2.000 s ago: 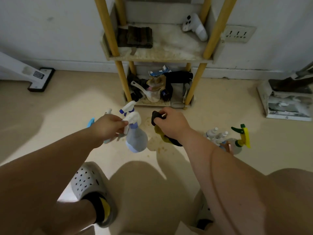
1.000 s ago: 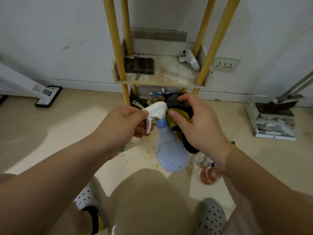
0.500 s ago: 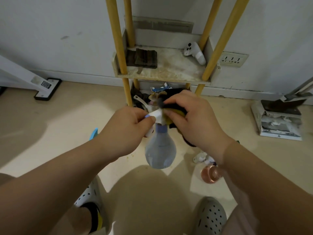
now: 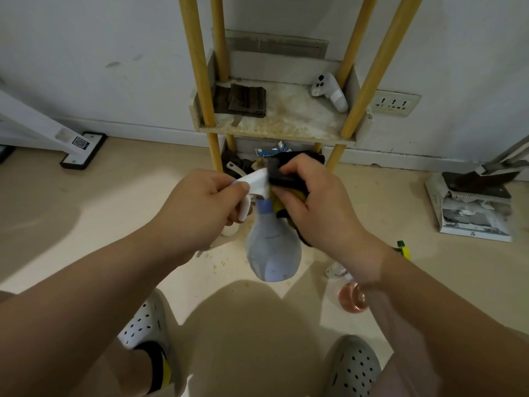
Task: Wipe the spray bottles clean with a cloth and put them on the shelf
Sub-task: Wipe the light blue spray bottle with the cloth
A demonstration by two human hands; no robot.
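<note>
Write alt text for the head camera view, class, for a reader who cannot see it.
Seen from above, a person's left hand grips the white trigger head of a pale blue spray bottle while the right hand presses a dark cloth against it. Behind stands a yellow-posted shelf.

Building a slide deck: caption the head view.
Left hand holds blue spray bottle by its head; right hand presses cloth against it.

Before the shelf (image 4: 294,121) (controller (image 4: 329,91) on its right) the spray bottle (image 4: 272,250) hangs between left hand (image 4: 200,207) and right hand (image 4: 317,207).
</note>
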